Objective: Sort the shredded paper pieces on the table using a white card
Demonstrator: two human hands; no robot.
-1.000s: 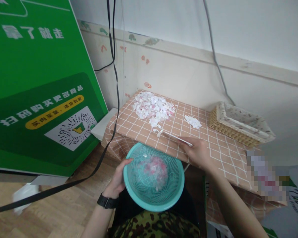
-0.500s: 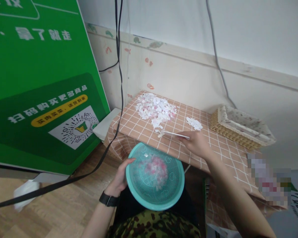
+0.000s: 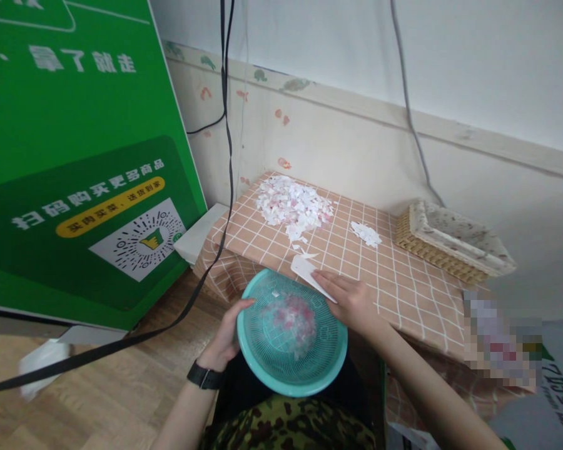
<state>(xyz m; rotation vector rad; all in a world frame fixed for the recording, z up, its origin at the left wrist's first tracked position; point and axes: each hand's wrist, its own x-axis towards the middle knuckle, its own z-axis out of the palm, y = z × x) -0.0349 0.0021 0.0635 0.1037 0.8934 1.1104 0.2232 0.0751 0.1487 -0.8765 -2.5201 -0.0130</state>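
Note:
My left hand (image 3: 229,334) grips the left rim of a round teal plastic colander (image 3: 263,369), thumb over the edge. White and pink paper scraps (image 3: 294,322) lie in it. Above its far right rim, at the table's front edge, my right hand (image 3: 349,297) is closed on a flat white card (image 3: 309,275), which is tilted. A few scraps lie by the card's far edge. Farther back on the table spreads a large pile of paper scraps (image 3: 295,203), white with some pink. To its right sits a small heap of white scraps (image 3: 366,234).
The table wears a brown checked cloth (image 3: 244,237). A lined wicker basket (image 3: 436,259) stands at its right. A black strap (image 3: 228,150) hangs in front on the left, beside a green panel (image 3: 75,125). The wall (image 3: 338,137) closes off the back.
My right hand has drawn the card toward me, from the table to the colander's far rim, and turned its flat face up. My left hand and the colander stay put.

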